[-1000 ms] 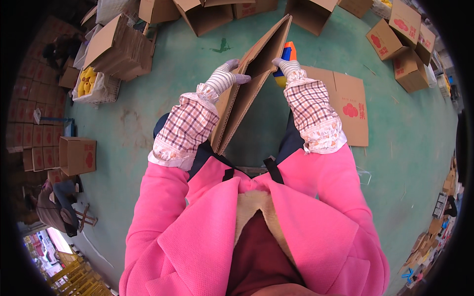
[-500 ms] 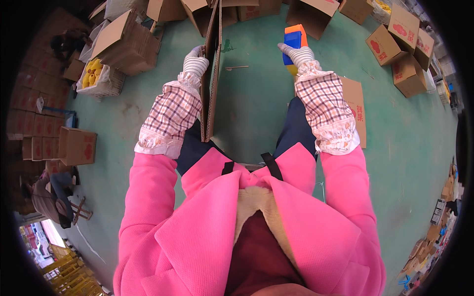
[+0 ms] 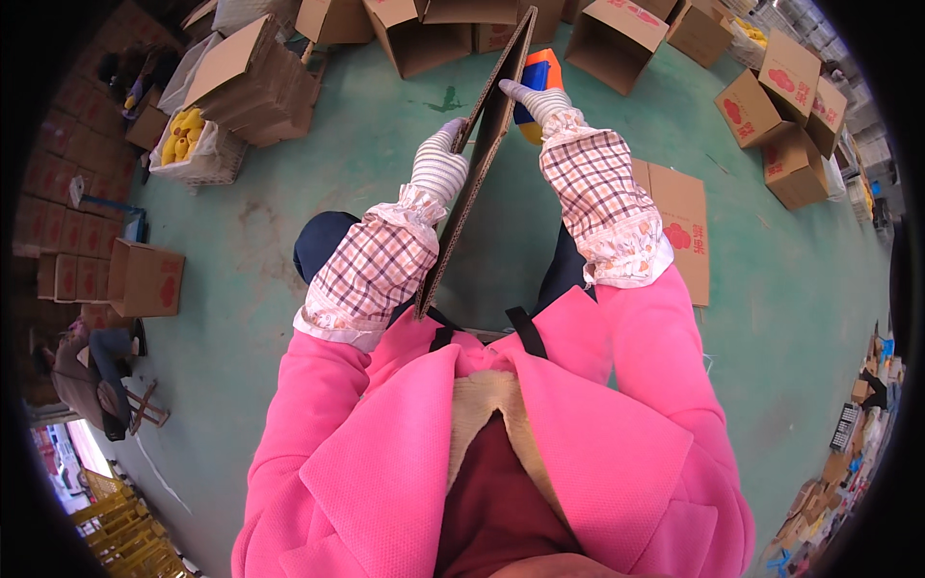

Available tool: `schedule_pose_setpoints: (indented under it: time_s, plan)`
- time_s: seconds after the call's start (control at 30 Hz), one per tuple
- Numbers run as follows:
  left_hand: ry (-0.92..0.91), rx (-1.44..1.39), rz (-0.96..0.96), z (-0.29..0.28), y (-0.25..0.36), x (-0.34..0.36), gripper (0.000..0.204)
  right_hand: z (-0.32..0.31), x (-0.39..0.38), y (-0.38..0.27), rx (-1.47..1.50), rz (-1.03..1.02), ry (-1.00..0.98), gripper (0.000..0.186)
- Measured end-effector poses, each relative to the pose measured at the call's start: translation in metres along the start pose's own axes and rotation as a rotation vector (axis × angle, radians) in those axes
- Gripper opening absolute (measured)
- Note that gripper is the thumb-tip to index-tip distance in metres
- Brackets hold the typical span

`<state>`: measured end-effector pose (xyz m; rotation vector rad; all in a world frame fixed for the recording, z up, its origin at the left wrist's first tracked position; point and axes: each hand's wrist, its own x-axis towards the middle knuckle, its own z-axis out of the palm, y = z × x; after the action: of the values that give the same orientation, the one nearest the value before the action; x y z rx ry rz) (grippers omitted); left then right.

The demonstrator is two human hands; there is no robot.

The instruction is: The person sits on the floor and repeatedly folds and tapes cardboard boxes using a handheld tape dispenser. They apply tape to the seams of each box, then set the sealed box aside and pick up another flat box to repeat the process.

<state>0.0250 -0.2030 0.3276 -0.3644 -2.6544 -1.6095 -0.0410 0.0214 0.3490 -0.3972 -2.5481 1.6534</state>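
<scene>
My left hand, in a striped glove, grips a folded cardboard carton held on edge, slanting from near my lap up toward the far side. My right hand, gloved alike, is closed on a blue, orange and yellow tape dispenser, with its thumb reaching to the carton's edge. A flattened carton with a red print lies on the green floor beyond my right forearm.
Open boxes line the far side; more boxes are at right. Stacked cardboard and a basket of yellow items stand at left. One person sits at lower left, another is farther back.
The carton first swung upright to the left, away from my right hand. It now slants right again, and my hands are closer together, with the dispenser beside the carton's far end.
</scene>
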Motion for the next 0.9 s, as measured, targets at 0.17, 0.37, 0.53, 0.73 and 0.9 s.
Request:
schedule_pose_setpoints:
  time_s: [0.17,0.37,0.53,0.73,0.9]
  plan:
    - [0.113,-0.022,0.006,-0.026,-0.025,0.028,0.048,-0.039,-0.014,0.018,-0.333,0.100,0.142,0.069]
    - [0.120,0.029,-0.336,-0.099,-0.048,0.107,0.061,-0.120,-0.083,0.038,-0.652,0.078,-0.035,0.067]
    - [-0.074,0.309,-0.325,-0.089,-0.063,0.141,0.066,-0.120,-0.117,0.031,-0.760,0.198,-0.078,0.072]
    - [-0.078,0.384,-0.402,-0.079,-0.093,0.144,0.065,-0.084,-0.122,0.018,-0.749,0.400,-0.013,0.075]
    - [-0.072,0.414,-0.409,-0.086,-0.103,0.163,0.057,-0.081,-0.123,0.013,-0.781,0.371,-0.036,0.075]
